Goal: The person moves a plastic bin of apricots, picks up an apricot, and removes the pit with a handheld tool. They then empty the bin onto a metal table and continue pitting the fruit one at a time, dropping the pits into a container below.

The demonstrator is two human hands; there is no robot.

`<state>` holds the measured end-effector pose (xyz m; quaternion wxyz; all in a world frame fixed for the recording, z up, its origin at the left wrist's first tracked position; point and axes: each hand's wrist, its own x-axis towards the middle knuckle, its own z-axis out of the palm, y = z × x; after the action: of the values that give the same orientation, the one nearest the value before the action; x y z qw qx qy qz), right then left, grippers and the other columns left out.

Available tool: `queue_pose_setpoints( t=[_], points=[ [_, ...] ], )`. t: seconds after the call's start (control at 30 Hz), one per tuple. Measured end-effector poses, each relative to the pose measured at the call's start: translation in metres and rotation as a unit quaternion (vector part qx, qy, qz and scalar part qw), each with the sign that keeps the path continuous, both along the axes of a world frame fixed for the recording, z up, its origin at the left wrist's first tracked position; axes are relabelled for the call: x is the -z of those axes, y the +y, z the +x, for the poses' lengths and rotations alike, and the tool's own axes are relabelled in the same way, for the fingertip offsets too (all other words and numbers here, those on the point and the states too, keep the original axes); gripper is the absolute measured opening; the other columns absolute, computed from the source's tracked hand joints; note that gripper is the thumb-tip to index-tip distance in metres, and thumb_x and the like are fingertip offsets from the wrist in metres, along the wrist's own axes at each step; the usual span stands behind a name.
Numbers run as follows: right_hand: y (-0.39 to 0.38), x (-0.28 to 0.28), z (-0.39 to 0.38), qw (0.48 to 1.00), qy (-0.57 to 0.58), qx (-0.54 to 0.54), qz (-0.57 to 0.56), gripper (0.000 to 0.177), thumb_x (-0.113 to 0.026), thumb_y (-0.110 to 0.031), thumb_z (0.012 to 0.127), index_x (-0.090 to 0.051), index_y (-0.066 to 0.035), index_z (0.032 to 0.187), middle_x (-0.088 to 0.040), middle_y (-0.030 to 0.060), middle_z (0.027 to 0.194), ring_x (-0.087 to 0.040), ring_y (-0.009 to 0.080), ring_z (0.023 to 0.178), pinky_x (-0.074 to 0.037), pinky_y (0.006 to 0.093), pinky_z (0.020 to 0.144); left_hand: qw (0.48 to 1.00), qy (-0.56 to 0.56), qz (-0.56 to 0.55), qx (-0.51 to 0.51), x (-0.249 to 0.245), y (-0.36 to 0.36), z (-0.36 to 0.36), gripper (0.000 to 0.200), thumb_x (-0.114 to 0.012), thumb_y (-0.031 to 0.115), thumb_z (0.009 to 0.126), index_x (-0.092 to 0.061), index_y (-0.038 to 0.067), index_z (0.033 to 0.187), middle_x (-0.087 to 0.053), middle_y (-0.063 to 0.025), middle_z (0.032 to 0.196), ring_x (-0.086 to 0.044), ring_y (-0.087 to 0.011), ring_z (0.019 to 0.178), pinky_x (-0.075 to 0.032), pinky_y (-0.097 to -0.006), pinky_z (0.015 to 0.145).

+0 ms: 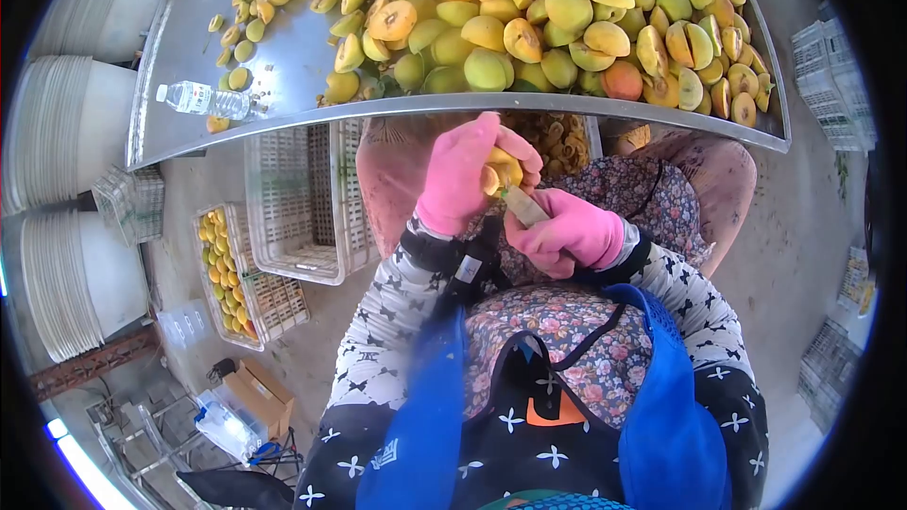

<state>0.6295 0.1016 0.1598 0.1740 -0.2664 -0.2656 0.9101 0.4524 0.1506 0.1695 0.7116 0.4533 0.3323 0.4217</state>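
Both my hands wear pink gloves and meet over my lap, just below the table's near edge. My left hand (461,175) is closed around a yellow peach (504,170), whose cut flesh shows between thumb and fingers. My right hand (573,231) grips a short, flat knife (523,206); its tip end touches or lies very close to the peach, and the handle is hidden in the glove. Beyond the hands, a large heap of yellow-green peaches (567,8), many of them cut in half, covers much of the metal table (312,45).
A water bottle (203,99) lies on the table's left side. Below the table, peelings or cut pieces (559,140) fill a container between my knees. To the left stand an upright plastic crate (293,198), a crate of peaches (225,269) and stacked white tubs (57,132).
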Motion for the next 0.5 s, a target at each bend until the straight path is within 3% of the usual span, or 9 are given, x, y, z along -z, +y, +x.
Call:
queue_pose_setpoints(
  t=[0.07, 0.13, 0.17, 0.27, 0.3, 0.4, 0.5],
  points=[
    [-0.001, 0.014, 0.004, 0.999, 0.034, -0.005, -0.021, 0.015, -0.064, -0.009, 0.079, -0.052, -0.001, 0.078, -0.047, 0.0025, 0.052, -0.043, 0.0127, 0.037, -0.034, 0.0259, 0.036, 0.998, 0.035, -0.024, 0.042, 0.006, 0.006, -0.001, 0.046, -0.047, 0.031, 0.102, -0.068, -0.003, 0.080, -0.067, -0.0102, 0.074, -0.061, -0.0166, 0.061, -0.048, -0.0280, 0.060],
    [0.002, 0.019, 0.012, 1.000, -0.002, -0.009, -0.012, 0.015, -0.064, -0.010, 0.078, -0.052, -0.001, 0.078, -0.047, 0.0026, 0.052, -0.044, 0.0128, 0.038, -0.034, 0.0259, 0.036, 0.992, 0.078, -0.074, 0.061, 0.021, 0.010, 0.001, 0.044, -0.048, 0.030, 0.102, -0.068, -0.002, 0.080, -0.067, -0.0094, 0.073, -0.059, -0.0145, 0.060, -0.047, -0.0271, 0.058],
    [0.004, 0.021, 0.013, 1.000, -0.021, -0.012, -0.008, 0.016, -0.065, -0.010, 0.078, -0.052, -0.001, 0.078, -0.047, 0.0026, 0.052, -0.044, 0.0128, 0.038, -0.034, 0.0259, 0.036, 0.966, 0.249, -0.061, -0.024, 0.016, 0.005, 0.007, 0.041, -0.051, 0.030, 0.101, -0.068, -0.001, 0.081, -0.066, -0.0082, 0.072, -0.057, -0.0125, 0.060, -0.045, -0.0252, 0.056],
    [0.010, 0.015, 0.010, 0.998, -0.052, 0.001, 0.036, 0.017, -0.065, -0.012, 0.079, -0.052, 0.000, 0.079, -0.047, 0.0019, 0.052, -0.044, 0.0121, 0.038, -0.035, 0.0252, 0.037, 0.976, 0.152, -0.064, -0.141, 0.034, 0.003, 0.014, 0.039, -0.055, 0.032, 0.100, -0.067, -0.001, 0.082, -0.066, -0.0083, 0.072, -0.059, -0.0131, 0.061, -0.046, -0.0246, 0.056],
    [0.014, 0.015, 0.009, 0.996, -0.073, -0.002, 0.060, 0.017, -0.065, -0.012, 0.079, -0.052, 0.000, 0.080, -0.048, 0.0019, 0.053, -0.045, 0.0119, 0.039, -0.035, 0.0251, 0.038, 0.980, 0.026, -0.158, -0.119, 0.033, 0.005, 0.015, 0.041, -0.057, 0.035, 0.098, -0.066, -0.002, 0.084, -0.066, -0.0110, 0.074, -0.061, -0.0177, 0.063, -0.049, -0.0274, 0.059],
    [0.016, 0.020, 0.009, 0.984, -0.139, 0.004, 0.108, 0.015, -0.064, -0.011, 0.080, -0.054, -0.001, 0.083, -0.051, 0.0021, 0.056, -0.046, 0.0111, 0.041, -0.037, 0.0248, 0.040, 0.964, -0.034, -0.236, -0.115, 0.035, 0.004, 0.018, 0.044, -0.057, 0.039, 0.097, -0.066, -0.002, 0.085, -0.066, -0.0146, 0.076, -0.064, -0.0229, 0.064, -0.053, -0.0310, 0.062],
    [0.011, 0.032, 0.008, 0.968, -0.203, 0.029, 0.145, 0.013, -0.063, -0.011, 0.080, -0.055, -0.003, 0.086, -0.054, 0.0026, 0.061, -0.048, 0.0106, 0.043, -0.038, 0.0251, 0.041, 0.960, -0.036, -0.245, -0.130, 0.055, 0.005, 0.021, 0.047, -0.056, 0.043, 0.097, -0.064, -0.003, 0.089, -0.066, -0.0160, 0.078, -0.065, -0.0258, 0.067, -0.055, -0.0337, 0.064]
  ],
)
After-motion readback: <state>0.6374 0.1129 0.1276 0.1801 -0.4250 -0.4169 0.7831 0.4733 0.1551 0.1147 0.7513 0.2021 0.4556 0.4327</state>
